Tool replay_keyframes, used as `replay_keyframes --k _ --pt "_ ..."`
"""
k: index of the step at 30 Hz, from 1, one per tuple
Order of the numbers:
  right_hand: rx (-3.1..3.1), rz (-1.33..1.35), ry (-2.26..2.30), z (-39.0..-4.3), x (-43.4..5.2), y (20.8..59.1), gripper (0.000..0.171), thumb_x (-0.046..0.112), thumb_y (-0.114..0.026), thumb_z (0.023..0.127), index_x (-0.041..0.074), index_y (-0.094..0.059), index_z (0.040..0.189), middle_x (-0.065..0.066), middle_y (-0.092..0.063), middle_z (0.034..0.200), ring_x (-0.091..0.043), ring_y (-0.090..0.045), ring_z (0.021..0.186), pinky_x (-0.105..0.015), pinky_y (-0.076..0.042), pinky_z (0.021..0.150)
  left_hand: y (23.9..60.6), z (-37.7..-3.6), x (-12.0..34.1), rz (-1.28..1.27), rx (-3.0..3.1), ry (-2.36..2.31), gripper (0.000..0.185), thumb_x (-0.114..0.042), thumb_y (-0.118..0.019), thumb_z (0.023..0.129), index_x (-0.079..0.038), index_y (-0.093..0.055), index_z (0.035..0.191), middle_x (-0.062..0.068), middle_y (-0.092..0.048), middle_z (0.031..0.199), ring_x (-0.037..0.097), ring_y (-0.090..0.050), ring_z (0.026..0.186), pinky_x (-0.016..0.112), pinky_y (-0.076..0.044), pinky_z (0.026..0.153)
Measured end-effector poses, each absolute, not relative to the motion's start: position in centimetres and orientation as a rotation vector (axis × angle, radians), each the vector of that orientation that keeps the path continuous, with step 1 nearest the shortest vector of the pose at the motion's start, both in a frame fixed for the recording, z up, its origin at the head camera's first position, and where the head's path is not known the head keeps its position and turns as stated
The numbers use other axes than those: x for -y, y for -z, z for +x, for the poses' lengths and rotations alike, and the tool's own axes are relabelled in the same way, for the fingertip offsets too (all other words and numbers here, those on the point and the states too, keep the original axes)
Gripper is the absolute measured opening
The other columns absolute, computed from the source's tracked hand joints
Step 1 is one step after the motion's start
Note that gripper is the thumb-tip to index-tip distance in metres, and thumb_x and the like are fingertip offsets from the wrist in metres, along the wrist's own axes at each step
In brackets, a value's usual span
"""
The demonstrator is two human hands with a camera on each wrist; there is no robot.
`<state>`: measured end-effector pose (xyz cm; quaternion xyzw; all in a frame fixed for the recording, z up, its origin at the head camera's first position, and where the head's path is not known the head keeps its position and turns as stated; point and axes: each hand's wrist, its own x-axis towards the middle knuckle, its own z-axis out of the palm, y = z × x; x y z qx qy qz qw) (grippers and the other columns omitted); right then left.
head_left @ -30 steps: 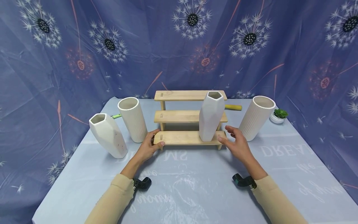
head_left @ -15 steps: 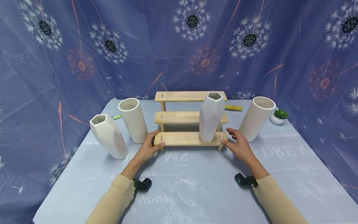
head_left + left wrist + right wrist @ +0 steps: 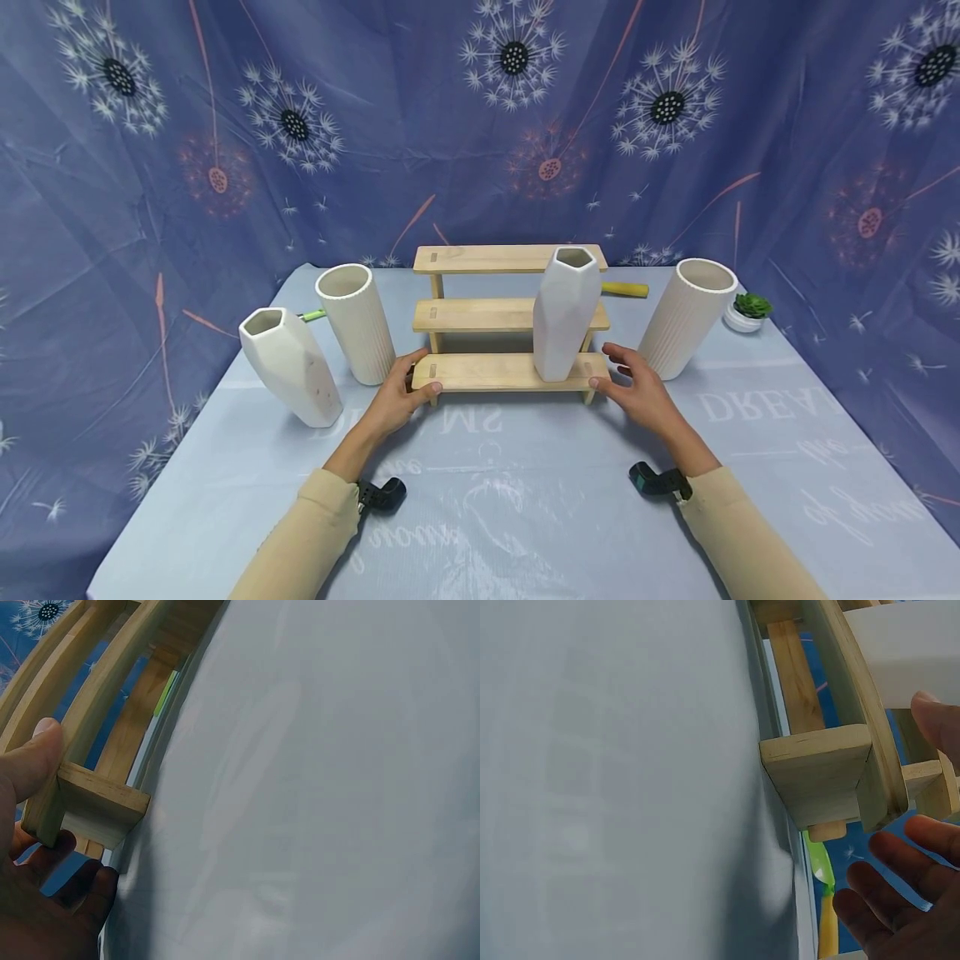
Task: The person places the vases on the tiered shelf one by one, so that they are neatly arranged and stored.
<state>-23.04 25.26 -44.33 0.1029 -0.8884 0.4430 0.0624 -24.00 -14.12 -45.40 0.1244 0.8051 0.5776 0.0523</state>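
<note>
I see a stepped rack (image 3: 501, 314) of pale, unpainted wood with light grain and small darker tenon marks at the ends of its boards. On its lowest step stands a plain white faceted vase (image 3: 565, 312). A second faceted vase (image 3: 291, 365) near the table's left edge is off-white with faint specks. Two ribbed cylinder vases, one (image 3: 356, 322) left of the rack and one (image 3: 686, 316) right of it, are cream. The table (image 3: 480, 500) wears a pale blue-grey cloth with faint white lettering. Near its far right corner sits a white pot with a green plant (image 3: 746, 311). The backdrop (image 3: 480, 125) is deep blue with white dandelion heads and thin coral stems. My sleeves (image 3: 300, 542) are beige.
</note>
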Motion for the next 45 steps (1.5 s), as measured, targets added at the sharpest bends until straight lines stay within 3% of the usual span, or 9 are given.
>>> replay_keyframes --k 12,31,45 --pt "2.717 0.375 -1.337 -23.3 -25.7 45.0 0.064 0.031 -0.064 0.090 0.001 -0.039 0.141 -0.021 -0.041 0.144 -0.039 -0.040 0.131 -0.054 -0.038 0.104 45.5 -24.1 14.2 0.365 -2.469 -1.741 0.071 -0.017 -0.063 0.091 -0.004 -0.024 0.148 0.020 -0.026 0.141 0.038 -0.044 0.125 0.019 -0.044 0.085" --pt "2.734 0.466 -1.351 -23.6 -26.1 45.5 0.066 0.029 -0.062 0.092 0.000 -0.034 0.144 -0.024 -0.042 0.141 -0.041 -0.045 0.126 -0.055 -0.040 0.101 45.3 -24.0 14.0 0.347 -2.460 -1.765 0.070 -0.014 -0.063 0.091 -0.005 -0.025 0.148 0.021 -0.027 0.140 0.037 -0.045 0.123 0.015 -0.042 0.083" --pt "2.823 0.379 -1.384 -23.9 -25.9 45.5 0.074 0.039 -0.062 0.090 0.006 -0.029 0.148 -0.024 -0.041 0.141 -0.042 -0.047 0.125 -0.054 -0.040 0.102 44.2 -23.5 13.9 0.357 -2.447 -1.740 0.071 -0.014 -0.063 0.091 -0.002 -0.023 0.148 0.022 -0.026 0.141 0.041 -0.044 0.125 0.031 -0.045 0.090"
